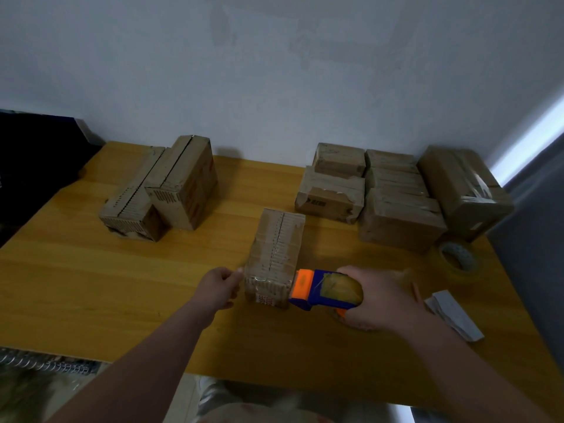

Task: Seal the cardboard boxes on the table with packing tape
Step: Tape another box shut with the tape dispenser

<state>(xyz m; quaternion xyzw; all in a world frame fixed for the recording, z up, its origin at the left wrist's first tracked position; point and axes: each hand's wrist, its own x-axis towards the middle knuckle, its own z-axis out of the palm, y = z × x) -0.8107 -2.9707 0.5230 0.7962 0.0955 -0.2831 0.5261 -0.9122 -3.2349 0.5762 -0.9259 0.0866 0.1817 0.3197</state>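
Observation:
A small brown cardboard box (pixel 276 254) lies lengthwise in the middle of the wooden table (pixel 91 285), with shiny tape along its top and near end. My right hand (pixel 384 300) grips a blue and orange tape dispenser (pixel 323 290); its orange head touches the box's near right corner. My left hand (pixel 219 288) rests against the box's near left side, fingers curled. Two more boxes (pixel 161 190) stand at the back left. Several boxes (pixel 393 193) are grouped at the back right.
A spare roll of clear tape (pixel 460 259) lies at the right, in front of the right-hand boxes. A white folded paper (pixel 454 314) lies near the right edge. A dark object (pixel 36 154) sits beyond the table's left corner. The wall runs close behind the boxes.

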